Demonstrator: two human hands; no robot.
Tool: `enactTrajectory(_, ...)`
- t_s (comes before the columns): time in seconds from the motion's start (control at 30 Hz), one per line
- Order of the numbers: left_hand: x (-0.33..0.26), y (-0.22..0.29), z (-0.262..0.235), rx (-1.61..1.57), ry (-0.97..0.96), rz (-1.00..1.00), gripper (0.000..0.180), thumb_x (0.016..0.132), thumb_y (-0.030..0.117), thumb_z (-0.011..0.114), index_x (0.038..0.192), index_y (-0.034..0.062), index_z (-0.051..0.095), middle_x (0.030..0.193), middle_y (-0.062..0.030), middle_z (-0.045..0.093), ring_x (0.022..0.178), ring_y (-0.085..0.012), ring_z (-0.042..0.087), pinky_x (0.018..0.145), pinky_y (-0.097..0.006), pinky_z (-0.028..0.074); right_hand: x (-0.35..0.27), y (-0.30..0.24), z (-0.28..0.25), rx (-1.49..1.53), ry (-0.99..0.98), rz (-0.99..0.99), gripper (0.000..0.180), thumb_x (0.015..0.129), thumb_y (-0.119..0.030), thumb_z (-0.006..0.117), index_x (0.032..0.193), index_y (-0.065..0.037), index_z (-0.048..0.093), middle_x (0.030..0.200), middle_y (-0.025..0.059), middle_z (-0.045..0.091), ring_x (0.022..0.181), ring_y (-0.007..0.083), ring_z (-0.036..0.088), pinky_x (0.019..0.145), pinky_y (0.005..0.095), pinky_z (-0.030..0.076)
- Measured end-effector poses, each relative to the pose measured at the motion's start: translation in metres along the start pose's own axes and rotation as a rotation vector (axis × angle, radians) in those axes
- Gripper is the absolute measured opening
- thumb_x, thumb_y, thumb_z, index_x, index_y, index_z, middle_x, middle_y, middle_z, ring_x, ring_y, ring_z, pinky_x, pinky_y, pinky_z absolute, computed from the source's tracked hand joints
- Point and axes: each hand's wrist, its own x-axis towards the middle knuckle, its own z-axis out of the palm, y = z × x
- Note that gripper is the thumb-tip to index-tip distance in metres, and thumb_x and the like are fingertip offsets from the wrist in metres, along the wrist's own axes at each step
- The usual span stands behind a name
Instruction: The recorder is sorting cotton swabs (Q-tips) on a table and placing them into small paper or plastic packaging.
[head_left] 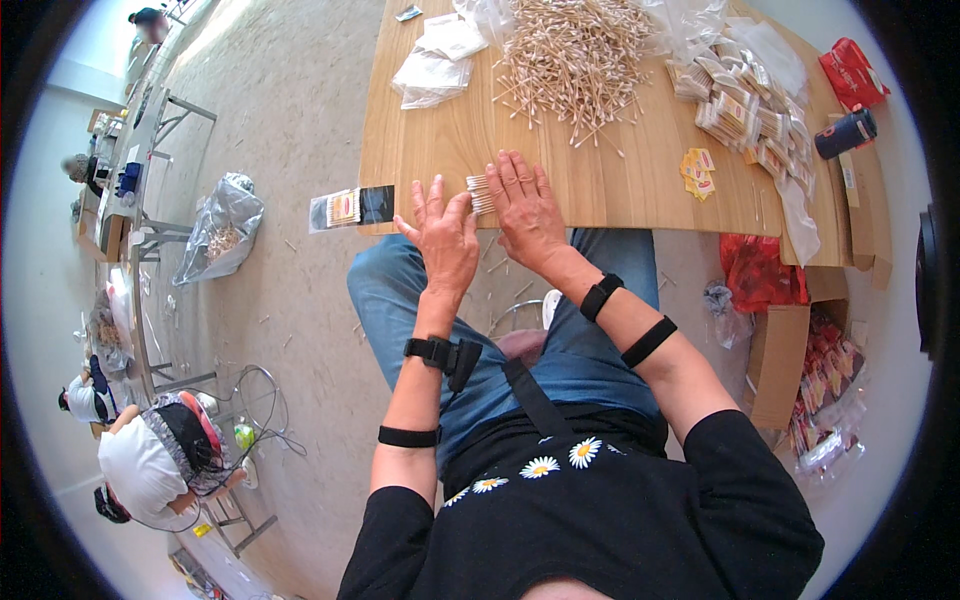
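Observation:
A small row of cotton swabs (481,195) lies side by side on the wooden table (430,150), between my two hands near the front edge. My left hand (441,232) is open at the left end of the row, fingers apart, its fingertips by the swabs. My right hand (526,208) lies open and flat at the other end, palm down, hiding part of the row. Left of my left hand, a filled swab packet (343,207) sits on a clear sleeve at the edge, beside a black strip (377,204). A big heap of loose swabs (575,65) spreads farther back.
Clear bags (435,65) lie at the far left. On the right are stacked swab packs (735,115), yellow cards (697,172), a dark can (846,133) and a red package (852,75). A cardboard box (780,365) stands below. People sit along tables at far left.

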Motion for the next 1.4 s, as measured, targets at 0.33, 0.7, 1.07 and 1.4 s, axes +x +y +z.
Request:
enactTrajectory(0.33,0.008,0.001,0.001,-0.030,0.018,-0.003,0.032,0.088,0.015,0.068,0.120,0.0175,0.070,0.152,-0.0125,0.045,0.149,-0.0354,0.024,0.111,-0.074,0.006,0.000,0.001,0.003,-0.006,0.016,-0.002,0.087,0.074,-0.019,0.075,0.150,-0.003,0.036,0.157,0.0179,0.031,0.149,0.0329,0.025,0.121,0.0485,0.021)
enactTrajectory(0.7,0.006,0.001,0.006,-0.048,0.011,-0.016,0.033,0.087,0.012,0.068,0.119,0.0185,0.070,0.151,-0.0114,0.046,0.149,-0.0351,0.025,0.111,-0.074,0.007,0.000,0.001,0.006,-0.026,0.028,0.000,0.085,0.075,-0.018,0.074,0.150,-0.003,0.037,0.158,0.0173,0.031,0.149,0.0325,0.025,0.121,0.0483,0.021)
enactTrajectory(1.07,0.018,0.001,0.004,-0.008,0.011,-0.017,0.032,0.089,0.018,0.068,0.121,0.0186,0.069,0.151,-0.0116,0.046,0.149,-0.0344,0.024,0.111,-0.074,0.008,0.000,0.000,0.004,-0.001,0.020,0.001,0.086,0.074,-0.018,0.075,0.149,-0.003,0.038,0.157,0.0175,0.032,0.149,0.0327,0.026,0.121,0.0484,0.021)
enactTrajectory(1.4,0.014,0.002,0.003,0.024,-0.021,0.002,0.038,0.087,0.023,0.070,0.125,0.0166,0.066,0.154,-0.0116,0.042,0.150,-0.0345,0.022,0.110,-0.076,0.008,0.000,0.000,0.003,-0.037,0.004,0.002,0.088,0.072,-0.021,0.077,0.148,-0.003,0.038,0.157,0.0172,0.032,0.149,0.0322,0.025,0.121,0.0481,0.020)
